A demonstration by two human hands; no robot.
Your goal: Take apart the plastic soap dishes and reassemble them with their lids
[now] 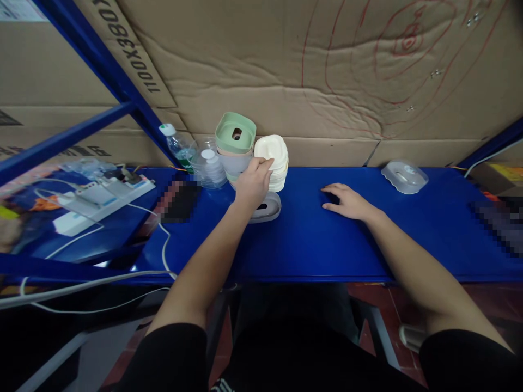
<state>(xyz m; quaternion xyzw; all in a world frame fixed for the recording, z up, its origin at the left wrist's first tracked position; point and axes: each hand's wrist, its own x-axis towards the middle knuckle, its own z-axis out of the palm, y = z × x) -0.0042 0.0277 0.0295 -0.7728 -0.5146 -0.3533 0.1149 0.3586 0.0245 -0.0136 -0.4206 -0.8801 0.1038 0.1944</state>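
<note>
My left hand (254,182) is at the near left edge of a stack of cream-coloured square trays (275,158), its fingers closed on the edge of the top tray. Just left of the trays stands a pile of plastic boxes, topped by a green box (232,133) with an opening in it. Below my left hand a grey oval piece with a dark opening (273,206) lies on the blue table (310,239), partly hidden by the wrist. My right hand (345,201) rests on the tabletop, thumb and fingers apart, holding nothing.
Clear plastic tubs (210,173) and a bottle (180,147) stand left of the boxes. A clear lid-like piece (405,177) lies at the back right. On the left are a white power strip (104,207) and loose cables. Cardboard (347,81) rises behind the table.
</note>
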